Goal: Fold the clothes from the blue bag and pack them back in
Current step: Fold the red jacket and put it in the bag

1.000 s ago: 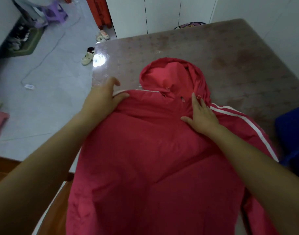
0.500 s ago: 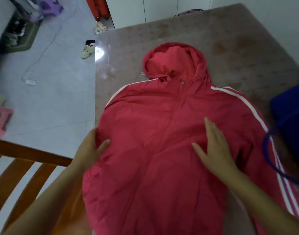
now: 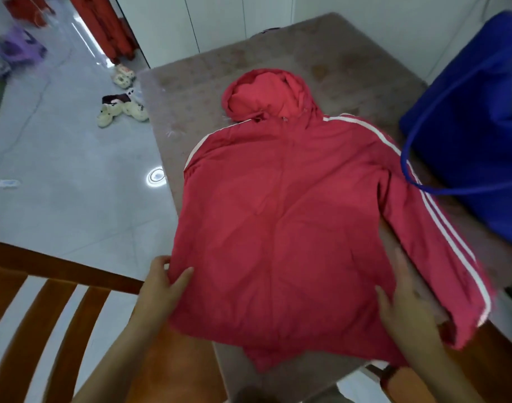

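Note:
A red hooded jacket [image 3: 281, 216] with white sleeve stripes lies flat on the brown table [image 3: 350, 65], hood pointing away from me. Its right sleeve runs down along the body. My left hand [image 3: 161, 289] holds the jacket's lower left edge, thumb on top and fingers curled under the fabric. My right hand [image 3: 406, 306] rests flat with straight fingers on the lower right of the jacket, beside the sleeve. The blue bag [image 3: 475, 117] stands at the table's right side, its strap looping over the sleeve.
A wooden chair back [image 3: 45, 289] is at my lower left, beside the table's near corner. Pale slippers [image 3: 121, 109] lie on the grey tiled floor to the left. White cabinet doors stand behind the table.
Both hands have slid down the jacket from the shoulders to its lower edge. The left hand now takes hold of the side hem. More of the blue bag shows.

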`<action>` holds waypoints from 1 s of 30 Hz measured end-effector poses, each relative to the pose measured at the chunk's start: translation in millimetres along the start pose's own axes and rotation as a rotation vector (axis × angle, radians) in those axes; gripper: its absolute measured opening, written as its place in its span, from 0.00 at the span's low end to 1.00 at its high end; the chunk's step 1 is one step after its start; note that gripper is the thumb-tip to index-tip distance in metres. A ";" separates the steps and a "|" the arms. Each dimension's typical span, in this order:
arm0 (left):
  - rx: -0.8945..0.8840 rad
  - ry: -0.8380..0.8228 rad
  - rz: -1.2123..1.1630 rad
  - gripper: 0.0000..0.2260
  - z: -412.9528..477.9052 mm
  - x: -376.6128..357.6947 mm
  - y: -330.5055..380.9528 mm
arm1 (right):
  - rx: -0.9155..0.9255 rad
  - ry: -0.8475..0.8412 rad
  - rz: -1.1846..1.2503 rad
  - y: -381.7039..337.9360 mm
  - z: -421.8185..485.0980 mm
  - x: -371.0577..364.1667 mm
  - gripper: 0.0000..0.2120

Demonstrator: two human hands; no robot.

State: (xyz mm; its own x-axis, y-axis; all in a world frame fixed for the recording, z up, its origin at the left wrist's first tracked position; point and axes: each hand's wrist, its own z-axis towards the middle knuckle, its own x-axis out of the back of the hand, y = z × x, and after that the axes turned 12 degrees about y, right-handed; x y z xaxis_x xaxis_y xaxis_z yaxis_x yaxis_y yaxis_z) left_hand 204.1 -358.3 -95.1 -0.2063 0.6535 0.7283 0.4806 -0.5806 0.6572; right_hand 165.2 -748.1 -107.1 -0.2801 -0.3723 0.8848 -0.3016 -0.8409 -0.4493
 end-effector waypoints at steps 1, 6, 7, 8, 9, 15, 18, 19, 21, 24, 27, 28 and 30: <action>-0.012 0.004 -0.066 0.24 -6.5 5.0 5.8 | -0.051 0.046 0.026 3.9 6.2 11.3 0.32; -0.091 -0.312 -0.124 0.32 -52.5 -5.4 7.5 | -0.128 0.079 -0.201 30.7 25.5 50.1 0.47; -0.079 -0.313 -0.111 0.31 -55.5 -9.5 1.8 | -0.070 0.074 -0.294 27.0 22.2 48.4 0.48; -0.032 -0.289 -0.121 0.28 -54.7 -11.6 -3.5 | -0.006 0.058 -0.314 17.6 16.3 44.8 0.47; 0.031 -0.255 -0.159 0.24 -52.3 -13.2 -6.3 | 0.058 0.006 -0.267 3.2 7.1 40.5 0.46; 0.255 -0.397 -0.276 0.25 -48.1 -28.9 14.3 | 0.727 -0.348 0.024 -88.3 -87.3 -18.1 0.60; 0.245 -0.378 -0.338 0.25 -51.3 -37.8 31.0 | 0.808 -0.403 0.108 -106.6 -106.8 -38.3 0.62; 0.250 -0.356 -0.364 0.25 -51.9 -39.9 33.4 | 0.785 -0.392 0.133 -111.4 -107.4 -39.8 0.61; 0.300 -0.350 -0.459 0.27 -56.0 -42.8 35.9 | 0.743 -0.311 0.219 -117.2 -102.8 -42.0 0.57; 0.421 -0.361 -0.677 0.21 -63.8 -42.7 38.2 | 0.615 -0.253 0.404 -117.3 -89.9 -38.1 0.53; 0.380 -0.232 -0.691 0.13 -71.0 -40.2 39.0 | 0.281 -0.230 0.634 -115.3 -73.7 -19.8 0.44; 0.353 -0.162 -0.622 0.14 -73.2 -42.5 35.9 | 0.175 -0.160 0.709 -113.3 -67.3 -15.1 0.42; 0.276 -0.090 -0.511 0.23 -81.2 -50.9 27.0 | 0.001 0.009 0.835 -109.3 -51.9 -5.9 0.37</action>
State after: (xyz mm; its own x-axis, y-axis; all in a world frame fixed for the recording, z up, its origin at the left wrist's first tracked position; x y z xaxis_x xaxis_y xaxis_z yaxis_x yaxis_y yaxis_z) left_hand 158.4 -446.7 -98.7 -0.4031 0.8628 0.3052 0.5455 -0.0412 0.8371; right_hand 152.5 -633.6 -69.6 -0.4183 -0.8703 0.2601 0.0093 -0.2905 -0.9568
